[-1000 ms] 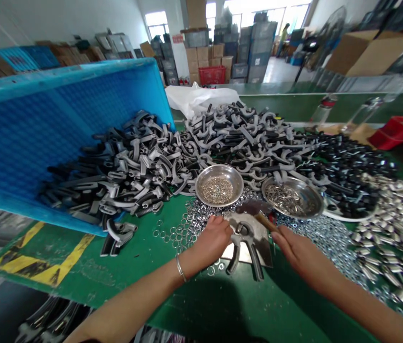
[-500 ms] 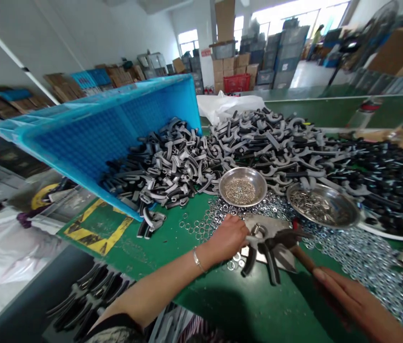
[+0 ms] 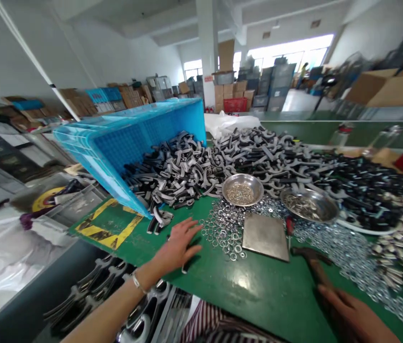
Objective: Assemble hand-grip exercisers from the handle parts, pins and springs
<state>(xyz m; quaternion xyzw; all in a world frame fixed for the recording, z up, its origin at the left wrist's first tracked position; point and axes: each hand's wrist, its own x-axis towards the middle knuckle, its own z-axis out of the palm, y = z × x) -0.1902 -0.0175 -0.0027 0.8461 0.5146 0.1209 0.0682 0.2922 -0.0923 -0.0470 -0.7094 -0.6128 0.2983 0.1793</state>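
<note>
Grip of the left hand (image 3: pixel 178 247) wide open, fingers spread, palm down just above the green desk (image 3: pixel 258 305), near the edge of a loose heap of steel washers (image 3: pixel 224 228). Grip of the right hand (image 3: pixel 351 317) narrow, closed around the wooden handle of a hammer (image 3: pixel 315 269), its head low over the desk, close to more scattered washers. Between the hands, a flat steel plate (image 3: pixel 265 237) lying on the desk, a red-handled screwdriver (image 3: pixel 289 227) just beside its right edge. Farther up, a steel bowl of small fasteners (image 3: pixel 242 189), touching a pile of black-and-grey curved handles (image 3: pixel 187 176) spilling from a tipped blue plastic crate (image 3: pixel 140 138).
</note>
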